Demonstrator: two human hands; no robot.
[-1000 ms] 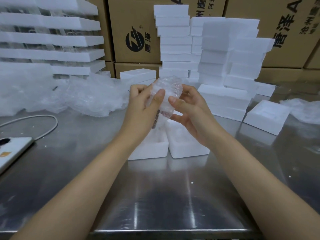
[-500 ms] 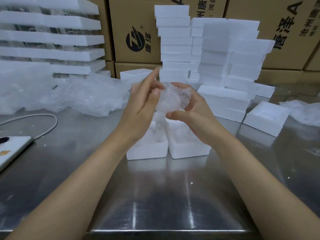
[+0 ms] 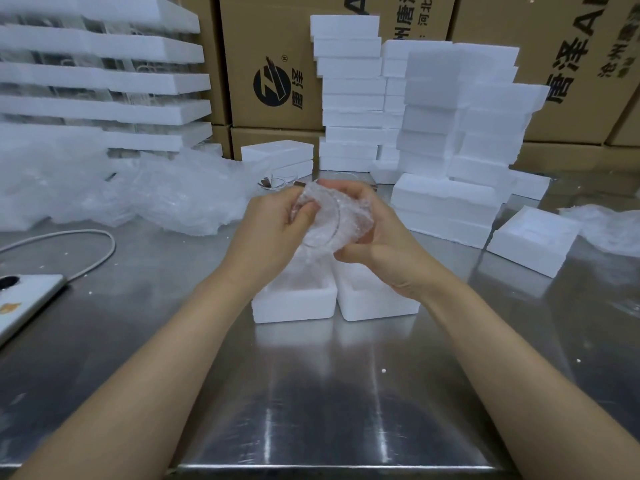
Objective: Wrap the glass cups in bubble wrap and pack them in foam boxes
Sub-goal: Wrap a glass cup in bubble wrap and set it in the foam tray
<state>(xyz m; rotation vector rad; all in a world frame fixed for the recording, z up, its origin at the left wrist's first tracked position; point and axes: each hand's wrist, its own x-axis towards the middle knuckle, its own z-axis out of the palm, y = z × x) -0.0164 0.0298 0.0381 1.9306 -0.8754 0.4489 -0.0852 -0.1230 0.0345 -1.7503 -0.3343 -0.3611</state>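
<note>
- Glass cup (image 3: 325, 223), partly swaddled in bubble wrap (image 3: 356, 220), is up in both your hands, off the steel surface (image 3: 311, 393) and just above two open foam boxes (image 3: 294, 306) that sit side by side.
- Your left hand (image 3: 270, 230) has its fingers curled at the cup's mouth, pinching the wrap there. Your right hand (image 3: 384, 251) cradles the wrapped body, thumb underneath. Both are clamped close together on the one bundle.
- Expect the glass cup to be light, rigid and breakable, and slick wherever bare glass shows. The wrap is soft and springy and will likely unroll if released. Grip around the padded wall rather than the thin rim, and squeeze gently.
- Farther right, a lone foam box (image 3: 530, 244) lies well apart. Farther left is a loose bubble-wrap heap (image 3: 180, 199).
- Behind those stand foam stacks (image 3: 349, 91), then printed cartons (image 3: 273, 64).
</note>
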